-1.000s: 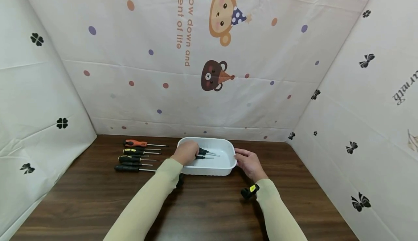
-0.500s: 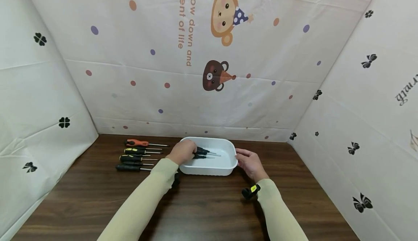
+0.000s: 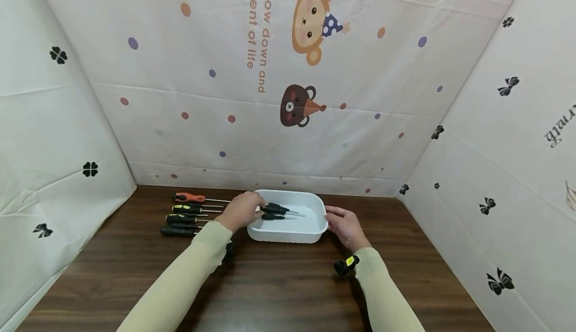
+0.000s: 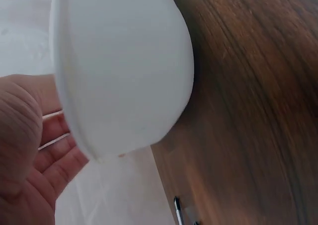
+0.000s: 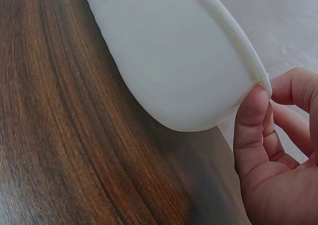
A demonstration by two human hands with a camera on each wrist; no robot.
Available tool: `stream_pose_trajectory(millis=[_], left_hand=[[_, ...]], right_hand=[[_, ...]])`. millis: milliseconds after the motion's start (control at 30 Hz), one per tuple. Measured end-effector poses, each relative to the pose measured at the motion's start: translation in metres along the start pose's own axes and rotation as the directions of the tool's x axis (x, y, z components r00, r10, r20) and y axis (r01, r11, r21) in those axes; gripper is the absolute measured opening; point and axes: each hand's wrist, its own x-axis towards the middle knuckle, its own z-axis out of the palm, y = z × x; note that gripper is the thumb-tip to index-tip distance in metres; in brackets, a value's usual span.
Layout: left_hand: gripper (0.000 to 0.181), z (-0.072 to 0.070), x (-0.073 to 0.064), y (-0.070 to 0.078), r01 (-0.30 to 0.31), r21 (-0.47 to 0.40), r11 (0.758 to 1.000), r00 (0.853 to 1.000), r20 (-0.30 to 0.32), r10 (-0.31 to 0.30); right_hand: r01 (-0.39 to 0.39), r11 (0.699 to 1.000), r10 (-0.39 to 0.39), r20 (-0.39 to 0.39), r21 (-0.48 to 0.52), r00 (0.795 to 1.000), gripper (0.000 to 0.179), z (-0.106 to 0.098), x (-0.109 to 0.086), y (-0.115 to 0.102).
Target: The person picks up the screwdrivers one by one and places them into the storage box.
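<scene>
A white plastic tray [image 3: 288,236] stands on the table with several small black-handled screwdrivers [image 3: 274,211] lying inside, their shafts pointing right. My left hand [image 3: 241,211] is over the tray's left end, near the handles. In the left wrist view its fingers [image 4: 59,170] are loosely bent by the rim, and nothing shows in its grasp; part of them is hidden behind the tray wall. My right hand [image 3: 345,226] holds the tray's right end. Seen from the right wrist, thumb and index finger pinch the rim [image 5: 263,81].
Left of the tray, several larger screwdrivers lie in a column on the brown wooden table [image 3: 288,287]: an orange-handled one [image 3: 189,197] at the back, black and yellow ones [image 3: 182,218], and a black one [image 3: 176,231] in front. Printed white cloth walls [image 3: 225,137] surround the table.
My left hand has drawn back leftward from inside the tray to its left rim, uncovering more of the black screwdriver handles. The right hand keeps its hold on the tray.
</scene>
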Motion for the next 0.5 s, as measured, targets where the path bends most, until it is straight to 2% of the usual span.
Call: stream_pose_trajectory(millis=[133, 333, 500], left_hand=[[0.018, -0.005, -0.007, -0.004, -0.005, 0.003, 1.0, 1.0, -0.02, 0.005], [0.019, -0.011, -0.02, -0.008, -0.015, 0.042, 0.999, 0.995, -0.1, 0.019], [0.022, -0.014, -0.033, -0.013, 0.014, 0.011, 1.0, 0.991, -0.132, -0.013]], right_hand=[[0.003, 1.0, -0.003, -0.002, 0.01, 1.0, 0.039, -0.001, 0.0, 0.001], [0.01, 1.0, -0.01, 0.003, 0.011, 1.0, 0.039, -0.002, 0.001, 0.002], [-0.007, 1.0, 0.007, 0.029, -0.013, 1.0, 0.041, -0.003, 0.001, -0.001]])
